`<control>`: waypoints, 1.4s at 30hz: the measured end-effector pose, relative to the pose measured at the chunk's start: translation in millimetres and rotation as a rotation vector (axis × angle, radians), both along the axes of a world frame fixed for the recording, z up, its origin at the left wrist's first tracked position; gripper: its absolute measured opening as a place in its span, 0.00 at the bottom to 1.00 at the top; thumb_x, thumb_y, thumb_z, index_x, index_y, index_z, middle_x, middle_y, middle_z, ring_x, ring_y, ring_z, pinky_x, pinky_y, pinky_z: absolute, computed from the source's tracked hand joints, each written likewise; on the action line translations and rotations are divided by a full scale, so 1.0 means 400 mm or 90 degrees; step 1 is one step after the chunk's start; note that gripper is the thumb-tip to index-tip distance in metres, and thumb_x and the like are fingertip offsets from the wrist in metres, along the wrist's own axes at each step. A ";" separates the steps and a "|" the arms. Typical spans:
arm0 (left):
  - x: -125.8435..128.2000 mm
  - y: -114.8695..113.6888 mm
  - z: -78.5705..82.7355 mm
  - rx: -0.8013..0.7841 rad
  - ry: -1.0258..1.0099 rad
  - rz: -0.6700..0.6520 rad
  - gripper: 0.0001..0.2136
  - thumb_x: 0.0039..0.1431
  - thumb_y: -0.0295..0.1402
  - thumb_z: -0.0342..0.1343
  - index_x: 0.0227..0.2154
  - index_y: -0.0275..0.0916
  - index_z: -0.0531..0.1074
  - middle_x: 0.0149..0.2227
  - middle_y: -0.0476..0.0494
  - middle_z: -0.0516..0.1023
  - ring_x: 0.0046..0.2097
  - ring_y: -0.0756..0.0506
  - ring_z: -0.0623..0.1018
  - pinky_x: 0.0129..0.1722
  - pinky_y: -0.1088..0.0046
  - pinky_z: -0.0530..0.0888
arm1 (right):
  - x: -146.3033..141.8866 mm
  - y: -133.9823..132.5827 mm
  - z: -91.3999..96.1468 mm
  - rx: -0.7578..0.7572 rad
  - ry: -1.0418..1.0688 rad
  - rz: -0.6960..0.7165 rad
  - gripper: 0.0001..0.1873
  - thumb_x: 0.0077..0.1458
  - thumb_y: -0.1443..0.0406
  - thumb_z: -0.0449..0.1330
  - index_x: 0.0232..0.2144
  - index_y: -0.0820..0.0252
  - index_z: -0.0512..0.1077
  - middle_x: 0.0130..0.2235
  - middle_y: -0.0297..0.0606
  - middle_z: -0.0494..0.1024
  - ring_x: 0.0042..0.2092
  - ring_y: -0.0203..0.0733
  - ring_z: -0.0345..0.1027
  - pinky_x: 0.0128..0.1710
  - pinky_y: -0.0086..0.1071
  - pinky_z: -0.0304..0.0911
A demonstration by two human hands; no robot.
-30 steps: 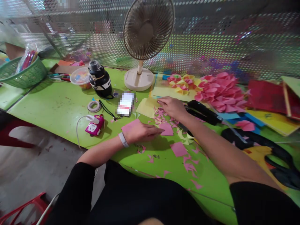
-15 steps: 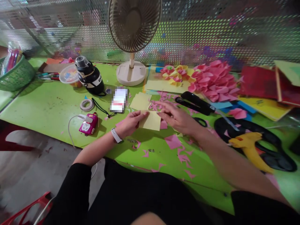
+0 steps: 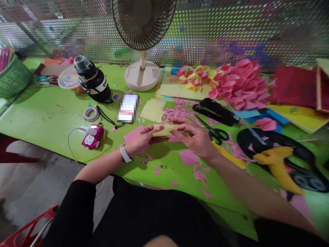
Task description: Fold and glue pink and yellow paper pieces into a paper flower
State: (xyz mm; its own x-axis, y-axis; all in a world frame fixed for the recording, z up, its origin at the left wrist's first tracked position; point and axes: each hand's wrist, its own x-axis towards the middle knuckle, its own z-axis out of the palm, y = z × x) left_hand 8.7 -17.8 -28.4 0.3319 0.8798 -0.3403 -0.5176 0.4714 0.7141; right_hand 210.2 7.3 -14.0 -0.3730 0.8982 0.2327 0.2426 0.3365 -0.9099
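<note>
A pale yellow paper square (image 3: 164, 130) is held just above the green table (image 3: 51, 120), seen nearly edge-on between both hands. My left hand (image 3: 140, 139) pinches its left end, a white band on the wrist. My right hand (image 3: 194, 135) grips its right end with the fingers curled over it. More yellow squares (image 3: 153, 110) lie just behind, and pink paper squares (image 3: 188, 157) and pink scraps (image 3: 202, 175) lie scattered beneath and in front of the hands.
Black scissors (image 3: 214, 132), a black stapler (image 3: 216, 111) and a yellow glue gun (image 3: 276, 164) lie to the right. Pink paper flowers (image 3: 239, 85) and a desk fan (image 3: 142, 73) stand behind. A black bottle (image 3: 92, 82), tape roll (image 3: 89, 113) and pink charger (image 3: 91, 138) sit left.
A second ago both hands lay on the table among the paper. They picked up a yellow square, and it has turned from flat to nearly edge-on between them.
</note>
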 end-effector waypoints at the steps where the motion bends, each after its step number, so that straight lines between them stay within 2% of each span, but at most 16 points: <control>1: 0.001 0.000 -0.001 0.001 -0.007 -0.002 0.12 0.58 0.38 0.64 0.40 0.36 0.78 0.47 0.39 0.81 0.46 0.45 0.81 0.51 0.64 0.78 | -0.001 -0.001 -0.002 -0.012 0.010 -0.010 0.07 0.59 0.57 0.64 0.32 0.52 0.79 0.51 0.39 0.78 0.53 0.49 0.72 0.47 0.44 0.73; 4: 0.000 -0.001 -0.003 0.024 -0.043 -0.022 0.20 0.61 0.49 0.59 0.45 0.37 0.78 0.49 0.37 0.80 0.48 0.42 0.81 0.52 0.61 0.78 | -0.002 -0.006 -0.005 -0.002 0.020 -0.050 0.08 0.59 0.58 0.64 0.32 0.53 0.77 0.48 0.40 0.80 0.45 0.45 0.75 0.41 0.40 0.75; 5: 0.000 -0.003 -0.003 0.045 -0.044 -0.029 0.22 0.60 0.50 0.60 0.47 0.37 0.77 0.51 0.37 0.79 0.49 0.42 0.80 0.53 0.60 0.78 | -0.002 -0.008 -0.006 0.004 0.018 -0.055 0.07 0.60 0.58 0.63 0.33 0.54 0.77 0.48 0.40 0.80 0.43 0.44 0.75 0.40 0.40 0.75; 8: 0.001 -0.011 -0.002 0.122 0.007 -0.028 0.24 0.53 0.40 0.69 0.52 0.39 0.75 0.56 0.37 0.76 0.49 0.44 0.80 0.54 0.62 0.77 | -0.003 -0.015 -0.007 0.011 0.009 -0.052 0.06 0.60 0.59 0.63 0.33 0.53 0.76 0.47 0.39 0.80 0.42 0.45 0.76 0.41 0.41 0.76; 10: 0.004 -0.015 -0.001 0.134 0.048 -0.022 0.28 0.51 0.34 0.70 0.55 0.40 0.72 0.52 0.39 0.79 0.47 0.47 0.81 0.56 0.62 0.76 | -0.002 -0.018 -0.006 0.000 0.011 -0.053 0.06 0.60 0.59 0.63 0.33 0.53 0.76 0.48 0.39 0.80 0.43 0.45 0.76 0.41 0.42 0.76; 13: 0.008 -0.015 -0.003 0.115 0.063 -0.013 0.30 0.52 0.33 0.69 0.58 0.39 0.70 0.45 0.41 0.82 0.44 0.48 0.82 0.56 0.61 0.75 | -0.001 -0.022 -0.005 -0.030 0.035 -0.044 0.04 0.59 0.60 0.64 0.35 0.52 0.76 0.49 0.39 0.79 0.42 0.44 0.76 0.40 0.41 0.78; 18: 0.005 -0.010 -0.010 0.123 0.084 -0.023 0.32 0.52 0.32 0.69 0.60 0.38 0.67 0.46 0.39 0.82 0.44 0.47 0.82 0.54 0.61 0.76 | 0.000 -0.024 -0.003 -0.055 0.041 -0.037 0.05 0.58 0.59 0.65 0.35 0.52 0.76 0.49 0.38 0.78 0.40 0.42 0.76 0.39 0.40 0.79; 23: 0.002 -0.010 -0.017 0.149 0.100 -0.036 0.32 0.53 0.32 0.68 0.62 0.39 0.66 0.44 0.39 0.83 0.44 0.46 0.82 0.53 0.61 0.76 | -0.002 -0.025 -0.003 -0.074 0.054 -0.039 0.06 0.58 0.59 0.65 0.35 0.53 0.76 0.48 0.39 0.78 0.39 0.42 0.76 0.37 0.40 0.80; 29: 0.003 -0.011 -0.016 0.127 0.065 -0.026 0.33 0.52 0.31 0.69 0.61 0.39 0.67 0.40 0.41 0.83 0.42 0.47 0.83 0.53 0.61 0.76 | -0.001 -0.027 -0.001 -0.082 0.041 -0.037 0.04 0.58 0.60 0.66 0.36 0.51 0.76 0.36 0.35 0.79 0.35 0.40 0.76 0.35 0.37 0.79; 35: 0.004 -0.011 -0.016 0.113 0.066 -0.027 0.32 0.51 0.31 0.69 0.60 0.38 0.68 0.40 0.42 0.83 0.41 0.48 0.82 0.53 0.61 0.76 | 0.001 -0.026 -0.007 -0.102 0.048 -0.038 0.06 0.57 0.58 0.66 0.37 0.51 0.77 0.40 0.36 0.80 0.37 0.42 0.77 0.35 0.38 0.80; 42: 0.004 -0.011 -0.015 0.106 0.068 -0.028 0.30 0.53 0.29 0.68 0.60 0.39 0.68 0.40 0.44 0.82 0.41 0.49 0.82 0.53 0.62 0.77 | 0.001 -0.026 -0.007 -0.107 0.064 -0.026 0.05 0.57 0.60 0.65 0.37 0.52 0.77 0.38 0.36 0.80 0.37 0.42 0.77 0.34 0.38 0.80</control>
State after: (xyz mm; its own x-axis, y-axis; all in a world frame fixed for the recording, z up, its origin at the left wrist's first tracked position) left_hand 10.4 -22.2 -34.4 0.3416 0.9121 -0.2268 -0.4163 0.3631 0.8336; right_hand 210.5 -3.3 -16.8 -0.3171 0.9417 0.1123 0.1576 0.1691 -0.9729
